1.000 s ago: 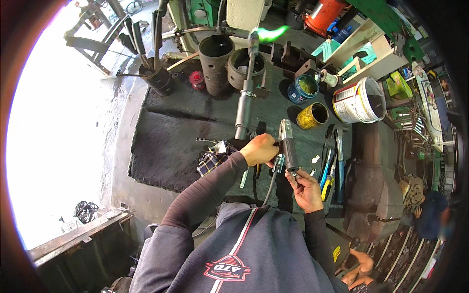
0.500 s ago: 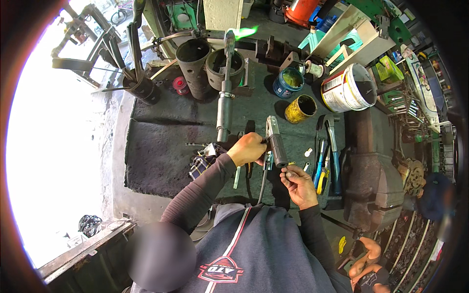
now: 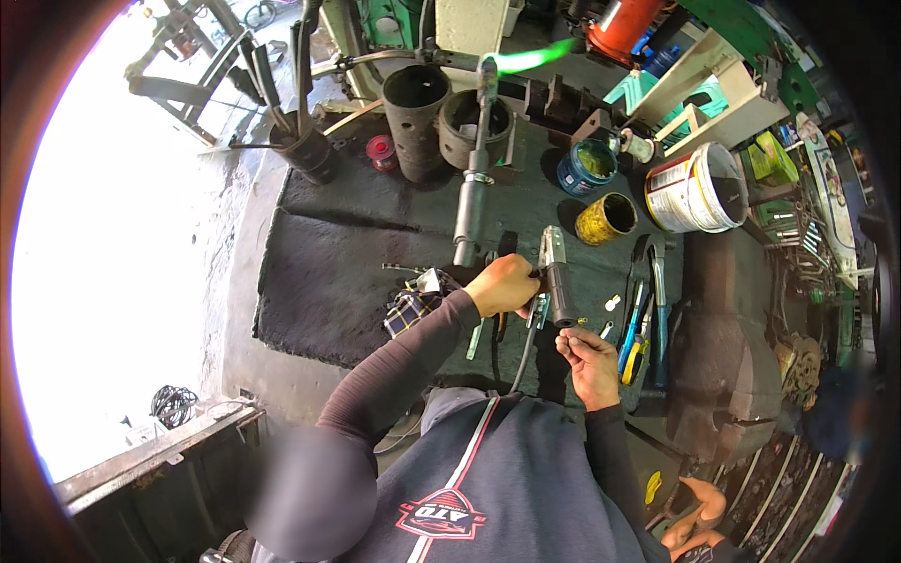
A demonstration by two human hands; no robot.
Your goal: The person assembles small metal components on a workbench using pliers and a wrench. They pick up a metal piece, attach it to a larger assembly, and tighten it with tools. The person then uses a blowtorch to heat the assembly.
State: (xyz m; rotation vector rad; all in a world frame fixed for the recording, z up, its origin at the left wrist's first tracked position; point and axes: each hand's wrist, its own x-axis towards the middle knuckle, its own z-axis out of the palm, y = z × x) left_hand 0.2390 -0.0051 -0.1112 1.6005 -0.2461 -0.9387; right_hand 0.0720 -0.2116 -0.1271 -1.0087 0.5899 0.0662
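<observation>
Over the middle of the bench, my left hand (image 3: pixel 505 283) is closed at the side of a welding electrode holder (image 3: pixel 557 281) with metal jaws and a black handle. Its fingertips are partly hidden. My right hand (image 3: pixel 591 364) has thumb and fingers pinched together just below the handle's rear end; whatever they hold is too small to make out. Beneath the holder a grey cable (image 3: pixel 528 355) runs down toward me. Left of it lie a checked cloth (image 3: pixel 411 310) and a flat metal strip (image 3: pixel 476 340).
Beyond my left hand stands a grey metal tube tool (image 3: pixel 471 211) with a green flame-like glow at its tip. Farther back are a perforated metal cylinder (image 3: pixel 416 122), blue can (image 3: pixel 587 167), yellow can (image 3: pixel 606 219) and white bucket (image 3: pixel 694 188). Pliers (image 3: pixel 637 352) lie right. Another person's legs (image 3: pixel 694 514) show lower right.
The whole view has shifted, so bench and hands appear farther right. Both hands keep about the same hold and place by the electrode holder. The green glow looks longer.
</observation>
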